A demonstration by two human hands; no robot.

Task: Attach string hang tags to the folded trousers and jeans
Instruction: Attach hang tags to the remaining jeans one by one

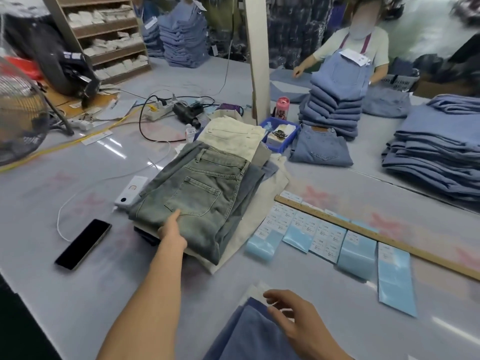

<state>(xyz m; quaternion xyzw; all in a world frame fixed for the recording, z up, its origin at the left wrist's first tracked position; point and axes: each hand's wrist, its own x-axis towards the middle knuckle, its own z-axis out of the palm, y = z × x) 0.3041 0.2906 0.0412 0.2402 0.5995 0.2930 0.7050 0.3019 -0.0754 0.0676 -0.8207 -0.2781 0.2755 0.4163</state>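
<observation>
At a garment packing table (78, 294), a worker's left hand (172, 233) reaches to the near edge of a stack of folded trousers, thumb lying on top of the washed grey-green jeans (202, 201) and fingers hidden under the fold, apparently taking hold of that top pair. The right hand (293, 320) rests with loosely spread fingers on a folded blue pair of jeans (246, 336) at the table's near edge, gripping nothing. Pale blue hang tags (355, 253) lie in a row just to the right of the stack, beside a wooden ruler (389, 241); no tag is in either hand.

The denim looks thick and limp rather than stiff, so a folded pair would likely sag or open if lifted by one corner; a hold along the folded edge, with the other hand under the waistband, should keep it flat. The card tags appear light and slick, easy to slide out of line. A belt loop near the waistband looks the likeliest place to fasten a string.

A phone (83, 244) lies to the left of the stack; another person (361, 48) works across the table behind a tall pile of blue jeans (335, 100).
</observation>
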